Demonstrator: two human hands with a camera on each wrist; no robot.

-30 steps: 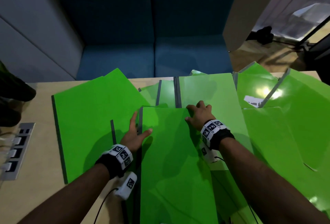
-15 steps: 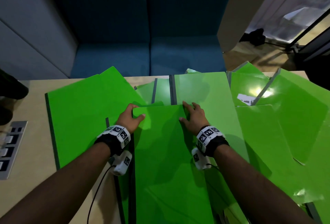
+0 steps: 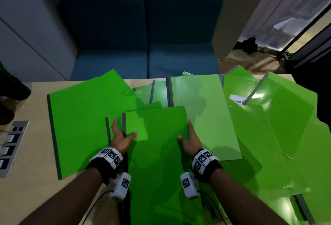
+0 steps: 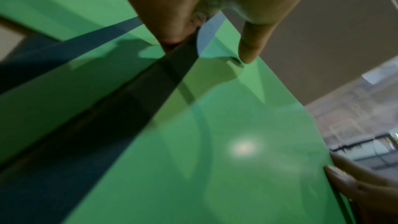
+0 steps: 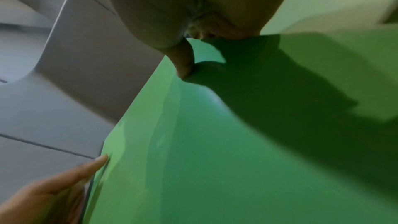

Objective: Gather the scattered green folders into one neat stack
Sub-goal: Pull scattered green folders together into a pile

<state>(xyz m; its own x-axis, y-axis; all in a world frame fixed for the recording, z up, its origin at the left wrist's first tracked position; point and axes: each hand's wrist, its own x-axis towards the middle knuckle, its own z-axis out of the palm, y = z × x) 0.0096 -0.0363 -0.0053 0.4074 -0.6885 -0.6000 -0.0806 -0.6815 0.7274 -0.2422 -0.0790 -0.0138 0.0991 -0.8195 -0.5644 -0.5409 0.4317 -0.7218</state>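
Several green folders lie scattered and overlapping on the wooden table (image 3: 26,198). I hold the middle green folder (image 3: 157,162) by its two long sides. My left hand (image 3: 123,136) grips the grey spine edge, thumb on the cover and fingers outside the edge. My right hand (image 3: 188,137) pinches the opposite edge, thumb on top. In the left wrist view my left hand (image 4: 204,40) clasps the spine of the green folder (image 4: 215,142). In the right wrist view the right thumb (image 5: 183,64) presses on the green folder (image 5: 215,159).
A large folder (image 3: 80,126) lies at the left, a paler one (image 3: 206,108) just right of centre, and several creased ones (image 3: 286,126) fill the right side. A socket panel (image 3: 10,149) is set into the table's left edge. A blue sofa (image 3: 143,45) stands behind.
Both hands sat at the folder's far corners; now they grip further back along its sides. The folder's far edge reaches beyond my fingers.
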